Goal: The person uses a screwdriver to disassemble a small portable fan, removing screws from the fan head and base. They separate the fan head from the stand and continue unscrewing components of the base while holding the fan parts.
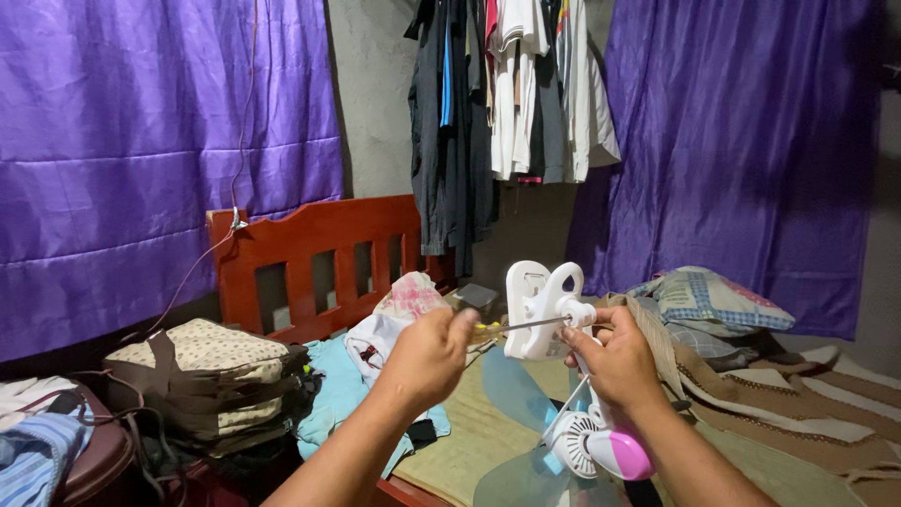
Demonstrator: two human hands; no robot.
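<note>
My left hand (pixel 427 357) grips a screwdriver (pixel 526 326) by its yellowish handle, the thin metal shaft pointing right into a white plastic fan part (pixel 537 310). My right hand (pixel 615 361) holds that white part from the right side, fingers wrapped around it. Below my right wrist lies a small fan body with a white grille and pink cap (pixel 601 449), and a translucent blue fan blade (pixel 516 385) rests on the bed under my hands.
A red wooden bed frame (pixel 310 249) stands at centre left, with a beige bag (pixel 202 376) beside it. Clothes (pixel 497 103) hang on the wall between purple curtains (pixel 150 150). A checked pillow (pixel 709 299) and striped blanket (pixel 798 394) lie at right.
</note>
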